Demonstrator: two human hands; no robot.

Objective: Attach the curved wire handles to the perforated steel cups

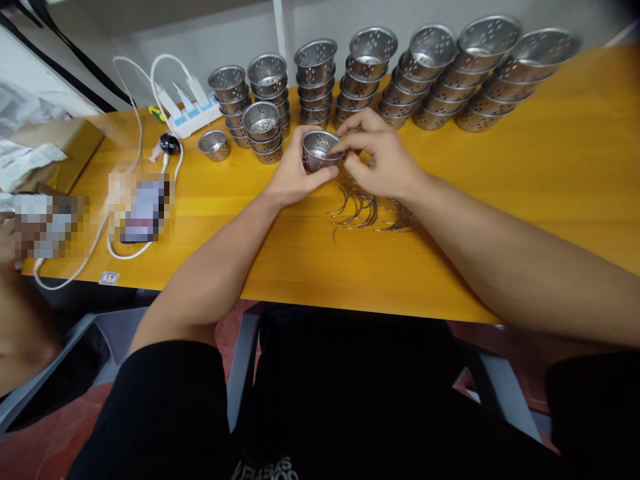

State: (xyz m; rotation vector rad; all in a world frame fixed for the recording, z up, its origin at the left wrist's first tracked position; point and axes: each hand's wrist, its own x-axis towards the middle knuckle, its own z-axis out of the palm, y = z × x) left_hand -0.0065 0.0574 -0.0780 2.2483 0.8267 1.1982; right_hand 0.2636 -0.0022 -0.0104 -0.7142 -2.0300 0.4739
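Note:
My left hand (295, 175) is wrapped round a small perforated metal cup (317, 151), held just above the yellow wooden table (550, 180). My right hand (380, 157) reaches over the cup's right rim, fingers pinched there on something too small to make out. A loose heap of thin curved wire handles (367, 210) lies on the table right below my right hand.
Several stacks of the same metal cups (430, 73) line the table's far edge, and one single cup (214, 144) stands at the left. A white power strip (187, 110) with cables, a blurred phone (140, 207) and cardboard (55, 150) sit at the left. Another person's arm (20, 333) shows at the far left.

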